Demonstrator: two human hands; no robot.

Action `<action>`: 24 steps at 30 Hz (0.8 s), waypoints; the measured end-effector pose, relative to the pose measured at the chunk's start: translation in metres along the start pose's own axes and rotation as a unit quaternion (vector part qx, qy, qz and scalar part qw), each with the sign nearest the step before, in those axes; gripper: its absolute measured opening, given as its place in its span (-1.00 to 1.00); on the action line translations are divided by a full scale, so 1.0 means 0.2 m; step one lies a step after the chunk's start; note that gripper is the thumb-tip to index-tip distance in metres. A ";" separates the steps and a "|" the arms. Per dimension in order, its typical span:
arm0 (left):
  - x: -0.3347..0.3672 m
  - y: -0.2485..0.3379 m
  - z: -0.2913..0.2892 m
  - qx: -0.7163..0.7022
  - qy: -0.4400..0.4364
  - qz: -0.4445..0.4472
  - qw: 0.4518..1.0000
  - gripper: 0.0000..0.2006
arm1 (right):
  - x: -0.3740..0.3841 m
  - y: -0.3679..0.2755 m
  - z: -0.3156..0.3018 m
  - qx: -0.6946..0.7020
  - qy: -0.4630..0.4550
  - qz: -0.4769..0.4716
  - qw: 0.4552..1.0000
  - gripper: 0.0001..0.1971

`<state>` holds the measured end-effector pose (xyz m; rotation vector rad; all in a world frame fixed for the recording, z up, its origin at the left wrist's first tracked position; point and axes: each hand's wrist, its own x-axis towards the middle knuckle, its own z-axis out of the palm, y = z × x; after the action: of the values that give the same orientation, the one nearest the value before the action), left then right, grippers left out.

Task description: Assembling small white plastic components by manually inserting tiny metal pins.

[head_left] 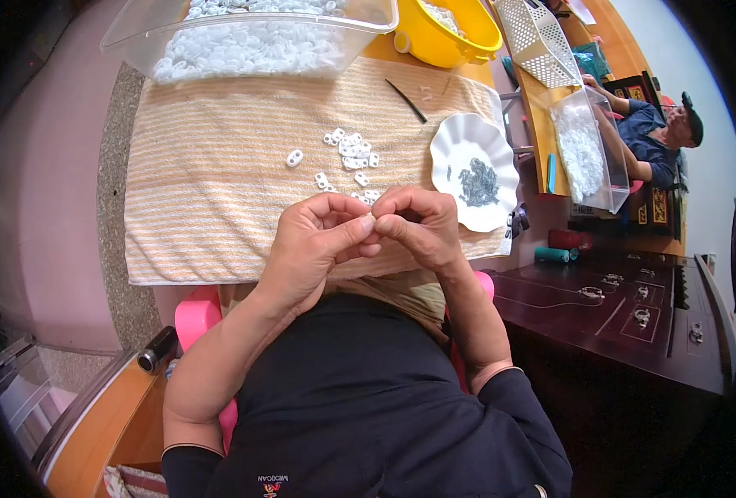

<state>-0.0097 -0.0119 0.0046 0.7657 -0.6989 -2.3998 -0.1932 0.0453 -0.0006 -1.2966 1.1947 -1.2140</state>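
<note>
My left hand [314, 241] and my right hand [422, 226] meet near the towel's front edge, thumbs and fingertips pinched together. Whatever they hold between them is tiny and almost wholly covered by the fingers. Just beyond the fingertips, several small white two-holed plastic pieces [354, 149] lie in a loose cluster, and one more oval piece [294, 158] sits apart to the left. Right of my right hand stands a white scalloped dish [447, 153] holding a heap of small dark grey bits [478, 184].
A striped towel [210, 183] covers the table. At the back are a clear bin [252, 50] of white plastic parts and a yellow basin [443, 41]. A thin black stick [406, 100] lies near the dish. Far right, another person [646, 133] sits by a second clear bin [580, 149].
</note>
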 end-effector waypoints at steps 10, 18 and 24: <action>-0.01 0.00 0.00 -0.004 0.010 0.022 1.000 -0.86 | 0.01 -0.02 0.02 -0.075 0.008 -0.068 0.995 -0.92; 0.01 -0.01 -0.01 -0.019 0.009 0.022 1.000 -0.87 | -0.01 -0.01 0.02 -0.049 0.027 0.000 0.998 -0.92; 0.01 -0.01 -0.01 -0.020 0.014 0.029 0.999 -0.82 | -0.01 0.01 0.02 -0.030 0.040 0.012 0.999 -0.91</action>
<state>-0.0106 -0.0123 0.0015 0.7515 -0.6509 -2.3398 -0.1890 0.0466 -0.0021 -1.2855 1.3091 -1.2300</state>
